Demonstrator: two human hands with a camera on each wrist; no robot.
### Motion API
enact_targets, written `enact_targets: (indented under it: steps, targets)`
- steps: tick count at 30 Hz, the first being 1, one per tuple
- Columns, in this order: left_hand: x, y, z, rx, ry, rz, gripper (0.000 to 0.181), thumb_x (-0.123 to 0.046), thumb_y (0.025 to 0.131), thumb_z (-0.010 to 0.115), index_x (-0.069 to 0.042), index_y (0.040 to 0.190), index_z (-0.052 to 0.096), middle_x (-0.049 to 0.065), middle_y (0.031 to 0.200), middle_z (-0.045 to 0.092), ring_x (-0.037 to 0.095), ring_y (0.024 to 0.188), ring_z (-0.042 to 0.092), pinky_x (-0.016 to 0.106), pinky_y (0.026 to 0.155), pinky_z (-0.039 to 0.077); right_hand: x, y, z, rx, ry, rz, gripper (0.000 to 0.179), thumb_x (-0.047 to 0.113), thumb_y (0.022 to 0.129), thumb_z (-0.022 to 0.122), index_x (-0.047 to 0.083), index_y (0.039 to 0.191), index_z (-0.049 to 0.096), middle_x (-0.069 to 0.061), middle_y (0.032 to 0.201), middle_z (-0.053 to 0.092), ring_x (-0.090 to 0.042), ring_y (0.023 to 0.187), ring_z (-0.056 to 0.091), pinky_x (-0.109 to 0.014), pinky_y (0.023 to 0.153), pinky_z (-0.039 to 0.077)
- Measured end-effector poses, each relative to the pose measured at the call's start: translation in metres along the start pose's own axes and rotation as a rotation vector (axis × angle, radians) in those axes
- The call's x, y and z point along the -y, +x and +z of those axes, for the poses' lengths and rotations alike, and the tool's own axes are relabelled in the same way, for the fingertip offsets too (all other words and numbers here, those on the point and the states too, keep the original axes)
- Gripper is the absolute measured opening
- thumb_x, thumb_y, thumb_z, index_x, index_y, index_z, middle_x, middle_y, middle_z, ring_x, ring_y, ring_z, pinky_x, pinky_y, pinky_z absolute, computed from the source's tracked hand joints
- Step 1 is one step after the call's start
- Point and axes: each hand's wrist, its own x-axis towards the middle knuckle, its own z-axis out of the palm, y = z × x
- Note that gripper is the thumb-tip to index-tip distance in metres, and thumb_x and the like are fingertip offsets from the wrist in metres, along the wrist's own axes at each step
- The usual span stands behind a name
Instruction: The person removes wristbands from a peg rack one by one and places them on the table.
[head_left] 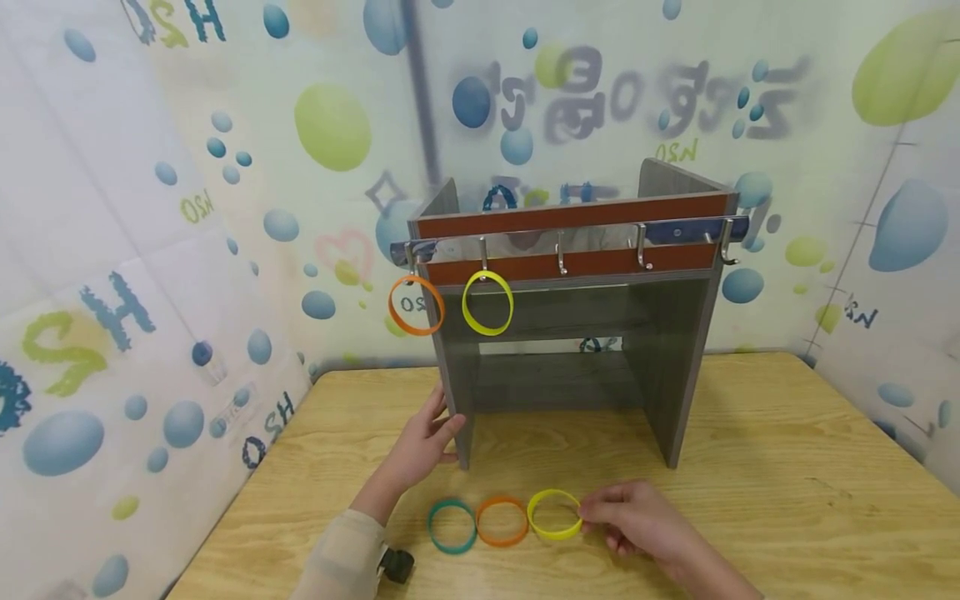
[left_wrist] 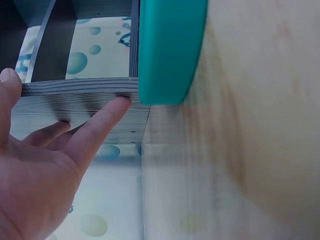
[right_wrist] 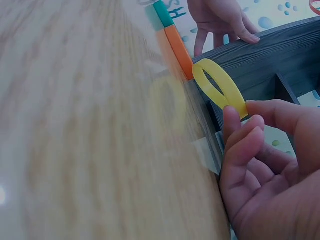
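My right hand (head_left: 637,521) pinches a yellow silicone wristband (head_left: 555,514) by its right edge. In the right wrist view this yellow band (right_wrist: 216,85) is tilted up off the tabletop between thumb and fingertips. To its left an orange wristband (head_left: 502,522) and a teal wristband (head_left: 452,527) lie in a row. My left hand (head_left: 420,442) holds the left side panel of a grey wooden shelf (head_left: 678,367), thumb and fingers on opposite sides of the board (left_wrist: 80,87). Another orange band (head_left: 416,306) and yellow band (head_left: 487,303) hang on the shelf's two leftmost hooks.
A metal rail (head_left: 525,242) with several hooks crosses the shelf's top front; a bare hook (head_left: 561,254) is at its middle. Beneath is a wood-grain table (head_left: 772,467). A patterned curtain (head_left: 330,192) surrounds it. A dark device (head_left: 396,564) sits at the left wrist.
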Motion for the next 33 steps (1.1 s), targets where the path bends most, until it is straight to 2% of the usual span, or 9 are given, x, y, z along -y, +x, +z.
enact_targets:
  steps: [11,23,33]
  targets:
    - [-0.001,-0.0004,0.0016,-0.008,0.005,-0.008,0.072,-0.024,0.113,0.055,-0.047,0.17,0.016,0.01,0.177,0.027,0.049,0.152,0.045,0.056,0.086,0.066,-0.0014,0.0,0.0,0.01,-0.02,0.006,0.035,0.02,0.099,0.073,-0.009,0.118,0.073,0.001,0.085,0.075,-0.003,0.057,0.052,-0.014,0.051,0.045]
    - [-0.0004,-0.0005,0.0014,0.0,0.006,-0.003,0.073,-0.026,0.113,0.055,-0.045,0.17,0.014,0.011,0.178,0.025,0.05,0.152,0.044,0.056,0.087,0.066,-0.0007,-0.0011,0.002,-0.021,-0.055,0.028,0.034,0.023,0.1,0.073,-0.006,0.118,0.073,-0.002,0.089,0.075,-0.005,0.058,0.053,-0.015,0.051,0.045]
    - [0.0008,0.0003,0.0017,-0.006,0.001,-0.007,0.072,-0.025,0.113,0.055,-0.048,0.169,0.016,0.011,0.177,0.027,0.05,0.151,0.044,0.056,0.086,0.066,-0.0026,0.0,0.0019,-0.02,-0.07,0.018,0.033,0.022,0.1,0.072,-0.006,0.117,0.073,-0.002,0.089,0.077,-0.006,0.059,0.055,-0.015,0.051,0.046]
